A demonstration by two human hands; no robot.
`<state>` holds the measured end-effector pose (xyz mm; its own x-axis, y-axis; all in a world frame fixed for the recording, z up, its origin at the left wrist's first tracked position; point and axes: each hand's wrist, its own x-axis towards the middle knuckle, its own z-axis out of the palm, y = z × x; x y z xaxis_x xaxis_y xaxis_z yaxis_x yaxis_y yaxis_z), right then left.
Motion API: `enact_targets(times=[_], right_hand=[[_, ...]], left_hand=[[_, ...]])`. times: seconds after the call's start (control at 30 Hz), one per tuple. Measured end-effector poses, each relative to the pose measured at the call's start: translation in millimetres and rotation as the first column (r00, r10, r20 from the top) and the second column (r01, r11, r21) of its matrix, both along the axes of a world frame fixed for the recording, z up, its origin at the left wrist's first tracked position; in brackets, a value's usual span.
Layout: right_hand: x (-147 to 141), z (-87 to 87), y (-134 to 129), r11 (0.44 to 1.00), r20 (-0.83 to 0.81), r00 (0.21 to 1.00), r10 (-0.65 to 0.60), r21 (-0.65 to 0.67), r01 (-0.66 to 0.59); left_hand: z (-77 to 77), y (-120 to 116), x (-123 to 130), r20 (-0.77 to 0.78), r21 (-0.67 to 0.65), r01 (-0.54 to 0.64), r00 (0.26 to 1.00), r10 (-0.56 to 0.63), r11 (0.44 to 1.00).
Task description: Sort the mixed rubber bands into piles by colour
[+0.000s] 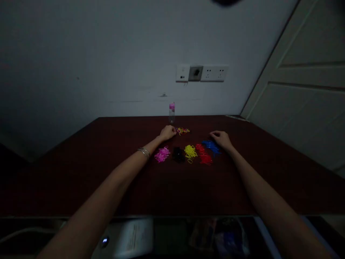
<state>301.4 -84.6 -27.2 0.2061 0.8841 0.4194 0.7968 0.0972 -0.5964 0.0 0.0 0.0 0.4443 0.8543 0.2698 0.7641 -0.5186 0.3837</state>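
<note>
Small elastic bands lie sorted by colour on the dark red table: a pink pile, a black pile, a yellow pile, a red pile and a blue pile. Behind them is a small mixed-colour pile. My left hand has its fingers closed at the left edge of the mixed pile; whatever they pinch is too small to see. Just above the blue pile, my right hand holds thumb and fingertips together, and its contents cannot be made out.
A clear bottle with a pink cap stands behind the mixed pile, near the wall. Sockets are set in the wall. Below the table's front edge an open drawer holds a white box and packets. A door is at right.
</note>
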Motion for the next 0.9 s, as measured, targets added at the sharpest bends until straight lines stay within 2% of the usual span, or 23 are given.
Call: enact_targets(times=[0.13,0.27,0.47,0.6,0.7,0.9], right_hand=[[-1.1,0.3,-0.3,1.000,0.007,1.000,0.004,-0.005,-0.004],[-1.8,1.9,-0.6,1.000,0.012,1.000,-0.003,-0.018,0.003],[-3.1,2.5,-1.1,1.000,0.007,1.000,-0.012,-0.029,0.012],[-3.6,1.8,-1.1,1.000,0.013,1.000,-0.014,-0.023,0.014],[-2.4,0.3,0.2,1.000,0.013,1.000,-0.012,-0.026,0.013],[0.2,-2.9,2.9,1.000,0.014,1.000,-0.006,-0.018,0.006]], left_hand=[[4.1,6.5,-9.2,0.054,-0.006,0.058,0.997,-0.057,0.998],[18.4,8.2,-29.8,0.073,-0.051,0.145,0.987,-0.141,0.988],[37.9,-12.4,-65.6,0.049,-0.205,0.268,0.963,-0.264,0.941],[41.4,-36.5,-81.1,0.072,-0.331,0.319,0.947,-0.313,0.888],[41.8,-52.3,-87.8,0.124,-0.434,0.330,0.944,-0.307,0.838],[44.3,-64.8,-93.4,0.200,-0.550,0.365,0.931,-0.306,0.751]])
